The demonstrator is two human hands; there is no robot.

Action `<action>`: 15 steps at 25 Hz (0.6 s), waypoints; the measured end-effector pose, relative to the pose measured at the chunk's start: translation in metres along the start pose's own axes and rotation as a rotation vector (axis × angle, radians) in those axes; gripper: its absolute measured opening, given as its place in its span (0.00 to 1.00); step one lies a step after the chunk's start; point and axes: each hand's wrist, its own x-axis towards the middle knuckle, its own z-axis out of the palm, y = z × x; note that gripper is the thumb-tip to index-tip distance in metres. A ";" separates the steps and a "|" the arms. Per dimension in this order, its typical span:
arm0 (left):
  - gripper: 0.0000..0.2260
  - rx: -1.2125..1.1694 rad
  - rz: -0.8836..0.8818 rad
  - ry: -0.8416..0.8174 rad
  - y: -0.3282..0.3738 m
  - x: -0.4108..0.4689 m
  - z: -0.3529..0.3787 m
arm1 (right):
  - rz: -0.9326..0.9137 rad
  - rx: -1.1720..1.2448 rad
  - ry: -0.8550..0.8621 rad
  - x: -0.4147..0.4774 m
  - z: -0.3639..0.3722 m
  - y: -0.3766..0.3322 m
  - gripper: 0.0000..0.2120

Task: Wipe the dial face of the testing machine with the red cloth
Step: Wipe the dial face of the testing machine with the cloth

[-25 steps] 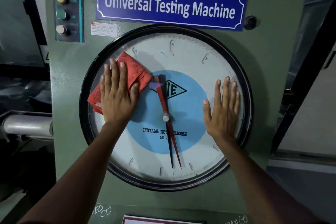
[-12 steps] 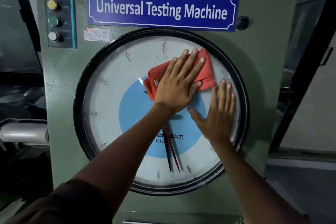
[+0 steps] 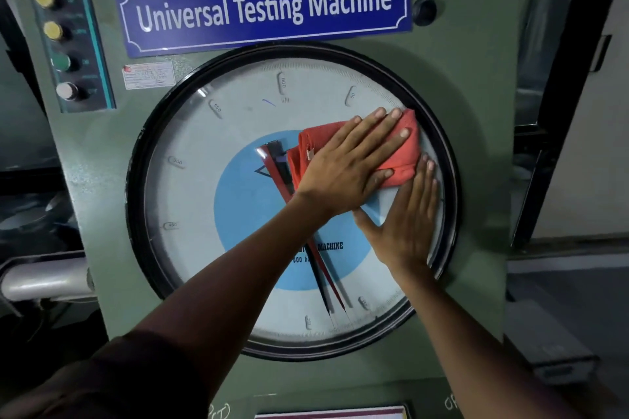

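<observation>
The round dial face [image 3: 211, 187] fills the green machine front, white with a blue centre and a black rim. My left hand [image 3: 350, 163] lies flat on the folded red cloth [image 3: 405, 153], pressing it against the glass at the dial's upper right, near the rim. My left forearm crosses over the dial's centre. Just below the cloth, my right hand [image 3: 405, 224] rests flat on the glass with fingers spread, its fingertips touching the cloth's lower edge. Red and black pointers [image 3: 277, 163] show left of the cloth.
A blue "Universal Testing Machine" nameplate [image 3: 265, 7] sits above the dial. A panel of several round buttons [image 3: 64, 44] is at upper left, a black knob [image 3: 423, 10] at upper right. A grey pipe [image 3: 44, 279] juts out at left.
My left hand has swept the red cloth from the dial's upper left across the top to the upper right rim. My right hand has stayed flat on the right side.
</observation>
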 end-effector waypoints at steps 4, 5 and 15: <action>0.29 -0.001 -0.148 0.068 -0.026 -0.003 -0.011 | -0.007 0.075 -0.043 0.002 -0.004 0.002 0.58; 0.29 -0.001 -0.237 0.096 -0.035 -0.008 -0.014 | -0.037 0.114 -0.052 0.006 -0.006 0.002 0.57; 0.29 0.064 -0.854 0.236 -0.112 -0.127 -0.029 | -0.279 0.089 -0.117 0.055 -0.013 -0.025 0.49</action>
